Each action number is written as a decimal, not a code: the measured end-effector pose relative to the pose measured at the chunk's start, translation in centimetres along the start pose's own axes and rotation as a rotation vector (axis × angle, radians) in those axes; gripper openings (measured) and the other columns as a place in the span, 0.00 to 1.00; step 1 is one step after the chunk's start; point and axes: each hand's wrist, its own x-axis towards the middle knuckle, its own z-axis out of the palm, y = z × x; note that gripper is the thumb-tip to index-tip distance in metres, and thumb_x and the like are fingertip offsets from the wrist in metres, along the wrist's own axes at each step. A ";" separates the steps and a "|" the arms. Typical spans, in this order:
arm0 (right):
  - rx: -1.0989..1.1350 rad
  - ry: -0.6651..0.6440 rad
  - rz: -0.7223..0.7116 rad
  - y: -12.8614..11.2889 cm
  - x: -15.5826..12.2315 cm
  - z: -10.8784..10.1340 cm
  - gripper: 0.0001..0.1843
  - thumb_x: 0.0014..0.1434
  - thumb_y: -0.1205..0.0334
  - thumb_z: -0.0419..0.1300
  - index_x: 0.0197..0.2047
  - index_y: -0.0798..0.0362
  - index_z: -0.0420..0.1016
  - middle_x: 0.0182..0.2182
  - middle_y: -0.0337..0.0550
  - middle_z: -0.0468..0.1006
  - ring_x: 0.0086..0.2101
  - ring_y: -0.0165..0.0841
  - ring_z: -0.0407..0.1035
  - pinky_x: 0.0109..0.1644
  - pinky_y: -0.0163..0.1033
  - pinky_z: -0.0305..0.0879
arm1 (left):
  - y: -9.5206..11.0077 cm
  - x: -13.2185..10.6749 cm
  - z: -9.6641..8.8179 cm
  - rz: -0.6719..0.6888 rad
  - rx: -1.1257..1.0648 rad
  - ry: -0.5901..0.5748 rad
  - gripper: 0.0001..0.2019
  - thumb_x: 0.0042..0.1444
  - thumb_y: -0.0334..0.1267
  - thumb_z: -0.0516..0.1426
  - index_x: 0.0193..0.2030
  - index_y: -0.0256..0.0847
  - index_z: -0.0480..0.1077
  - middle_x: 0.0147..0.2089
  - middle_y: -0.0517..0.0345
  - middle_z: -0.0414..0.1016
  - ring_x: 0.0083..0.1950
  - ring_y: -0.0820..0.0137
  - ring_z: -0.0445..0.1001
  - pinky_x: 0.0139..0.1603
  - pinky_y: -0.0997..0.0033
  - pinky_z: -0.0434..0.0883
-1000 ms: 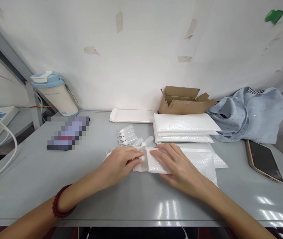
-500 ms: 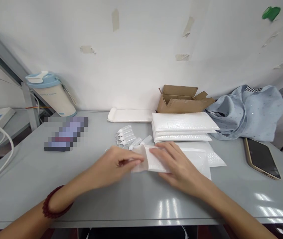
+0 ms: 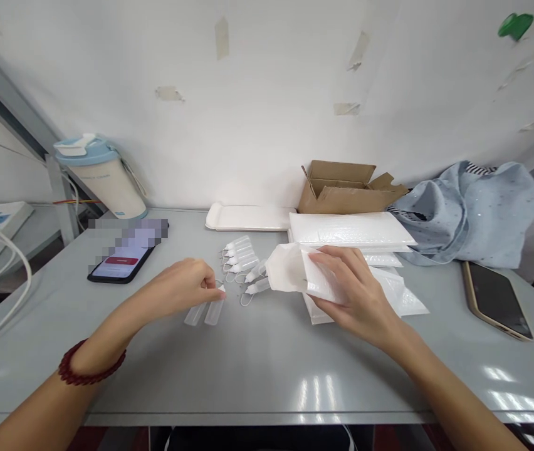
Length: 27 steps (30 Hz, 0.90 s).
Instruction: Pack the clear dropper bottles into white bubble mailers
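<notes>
Bench (image 3: 229, 376) of glossy grey runs up to a white wall (image 3: 267, 138) patched with torn tape (image 3: 222, 39). Blue lettering on the tumbler (image 3: 107, 185) is too blurred to read; the nearby smartphone (image 3: 121, 261) shows a red bar below pixelated blocks. Hands are apart: the right hand (image 3: 356, 291) clamps an open bubble mailer (image 3: 286, 268) over the bench, the left hand (image 3: 182, 285) touches a squeeze bottle (image 3: 214, 312) lying there, grip unclear.

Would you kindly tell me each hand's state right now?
Left hand: at two translucent, tubular plastic bottles; whether gripping cannot be told.
Right hand: closed, holding a white bubble-padded envelope.
</notes>
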 end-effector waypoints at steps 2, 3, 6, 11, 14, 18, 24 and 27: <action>0.008 0.016 -0.037 -0.2 0.0 -0.2 0.32 0.54 0.69 0.58 0.61 0.49 0.55 0.51 0.53 0.63 0.50 0.46 0.60 0.50 0.53 0.64 | 0.3 -0.1 0.0 0.009 -0.024 0.027 0.21 0.52 0.51 0.56 0.16 0.41 0.59 0.17 0.64 0.51 0.19 0.75 0.49 0.20 0.73 0.46; 0.011 0.018 -0.049 -0.2 0.1 -0.3 0.32 0.53 0.69 0.58 0.61 0.49 0.55 0.51 0.53 0.63 0.50 0.46 0.60 0.49 0.53 0.64 | 0.6 -0.2 -0.1 0.021 -0.068 0.051 0.21 0.52 0.52 0.56 0.17 0.40 0.62 0.18 0.64 0.54 0.20 0.75 0.52 0.20 0.73 0.48; 0.024 -0.014 -0.074 -0.6 0.3 -0.5 0.32 0.53 0.69 0.57 0.61 0.50 0.54 0.51 0.53 0.63 0.50 0.46 0.60 0.48 0.53 0.64 | 1.8 -0.6 -0.2 0.099 -0.326 0.062 0.18 0.56 0.54 0.53 0.33 0.41 0.72 0.25 0.61 0.68 0.24 0.73 0.63 0.23 0.76 0.58; 0.057 -0.132 -0.176 -2.0 0.4 0.1 0.29 0.55 0.68 0.56 0.60 0.57 0.56 0.50 0.56 0.65 0.49 0.45 0.60 0.50 0.53 0.64 | 4.2 -1.0 2.1 0.271 -0.647 -0.160 0.15 0.58 0.49 0.54 0.35 0.39 0.70 0.27 0.61 0.71 0.25 0.74 0.68 0.24 0.77 0.63; 0.025 -0.194 -0.264 -3.0 0.1 0.6 0.27 0.55 0.65 0.57 0.58 0.63 0.60 0.51 0.61 0.67 0.51 0.47 0.60 0.51 0.54 0.63 | 5.0 -0.8 4.0 0.285 -0.699 -0.177 0.15 0.58 0.44 0.53 0.24 0.38 0.63 0.19 0.65 0.61 0.21 0.77 0.61 0.21 0.78 0.58; -0.181 -0.125 -0.377 -3.6 -0.2 0.9 0.23 0.58 0.66 0.55 0.56 0.67 0.64 0.56 0.68 0.66 0.56 0.54 0.59 0.52 0.58 0.62 | 5.4 -0.5 4.9 0.120 -0.855 -0.109 0.13 0.55 0.42 0.55 0.23 0.38 0.63 0.19 0.66 0.60 0.21 0.77 0.61 0.19 0.78 0.57; -0.431 -0.074 -0.419 -4.1 -0.3 1.2 0.20 0.61 0.76 0.50 0.56 0.71 0.66 0.55 0.65 0.70 0.56 0.51 0.62 0.52 0.53 0.64 | 5.2 -0.3 4.7 -0.065 -1.054 -0.030 0.18 0.56 0.48 0.53 0.22 0.38 0.65 0.18 0.63 0.66 0.18 0.75 0.64 0.16 0.77 0.59; -0.468 -0.131 -0.388 -4.2 -0.2 1.4 0.20 0.63 0.75 0.48 0.57 0.69 0.66 0.56 0.63 0.69 0.56 0.49 0.63 0.51 0.53 0.66 | 5.2 -0.5 4.4 -0.008 -1.010 -0.017 0.24 0.59 0.52 0.50 0.18 0.38 0.62 0.14 0.63 0.62 0.15 0.76 0.61 0.14 0.77 0.58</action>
